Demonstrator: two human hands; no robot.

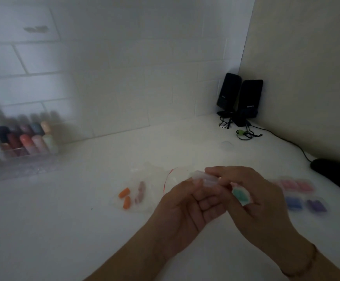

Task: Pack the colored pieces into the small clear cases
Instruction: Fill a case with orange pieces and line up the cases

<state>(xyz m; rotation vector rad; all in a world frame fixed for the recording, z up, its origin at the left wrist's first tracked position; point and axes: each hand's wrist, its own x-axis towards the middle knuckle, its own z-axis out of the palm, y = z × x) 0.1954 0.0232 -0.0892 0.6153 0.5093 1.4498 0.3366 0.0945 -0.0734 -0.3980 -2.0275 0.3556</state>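
Both hands meet above the white table and hold a small clear case between them. My left hand pinches its left end; my right hand curls over its right end. A clear case with teal pieces shows just below my right fingers. Two orange pieces and two dull pink pieces lie on a clear plastic bag to the left. Cases with pink pieces, blue pieces and purple pieces sit at the right.
A clear organiser with several coloured bottles stands at the back left against the tiled wall. Two black speakers with cables stand in the back corner. A black mouse lies at the right edge. An empty clear case lies behind.
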